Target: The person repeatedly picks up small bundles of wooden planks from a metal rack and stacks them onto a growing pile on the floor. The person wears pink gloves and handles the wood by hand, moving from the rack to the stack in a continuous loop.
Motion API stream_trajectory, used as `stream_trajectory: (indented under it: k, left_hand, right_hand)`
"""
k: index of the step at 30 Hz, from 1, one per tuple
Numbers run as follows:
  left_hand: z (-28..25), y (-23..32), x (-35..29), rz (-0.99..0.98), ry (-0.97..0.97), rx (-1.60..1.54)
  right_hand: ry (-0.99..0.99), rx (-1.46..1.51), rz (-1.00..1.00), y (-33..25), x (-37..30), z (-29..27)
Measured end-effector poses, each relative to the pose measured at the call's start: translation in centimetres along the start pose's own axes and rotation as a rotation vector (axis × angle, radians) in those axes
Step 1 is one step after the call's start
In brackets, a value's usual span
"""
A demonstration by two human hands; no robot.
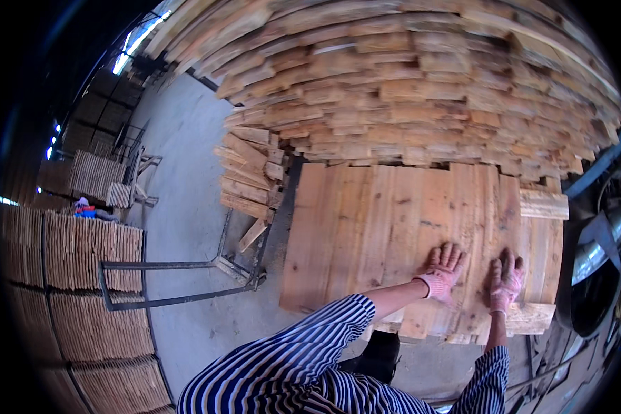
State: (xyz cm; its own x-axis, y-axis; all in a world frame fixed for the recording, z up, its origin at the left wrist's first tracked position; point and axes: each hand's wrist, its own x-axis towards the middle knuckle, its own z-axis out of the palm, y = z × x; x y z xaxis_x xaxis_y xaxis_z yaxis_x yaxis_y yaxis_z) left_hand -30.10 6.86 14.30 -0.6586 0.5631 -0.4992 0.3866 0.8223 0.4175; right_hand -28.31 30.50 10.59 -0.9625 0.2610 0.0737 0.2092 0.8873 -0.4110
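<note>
Side by side on a stack in front of me lie several long wooden boards, their edges close together. My left hand, in a pinkish knit work glove, rests flat on the boards with its fingers spread. To its right, my right hand in a similar glove lies on the boards toward the right side, fingers stretched forward. Neither hand is wrapped round anything. A shorter wood piece lies crosswise at the far right of the boards, and another crosswise piece shows at the near right.
A tall pile of rough planks rises behind the boards. Scrap wood lies on a dark metal frame at the left. Strapped plank stacks stand farther left across the concrete floor. Dark machinery flanks the right.
</note>
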Motion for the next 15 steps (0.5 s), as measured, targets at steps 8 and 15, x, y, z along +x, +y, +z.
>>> stream_trajectory:
  k: [8,15]
  left_hand:
    - [-3.1,-15.9,-11.7,0.196,0.700,-0.572]
    - [1.1,-42.2,-38.0,-0.442,0.834,-0.735]
  right_hand:
    - [-0.020,-0.500,0.213,-4.9,-2.0,2.5]
    - [-0.173,0.007,-0.005,-31.8,-20.8,12.0]
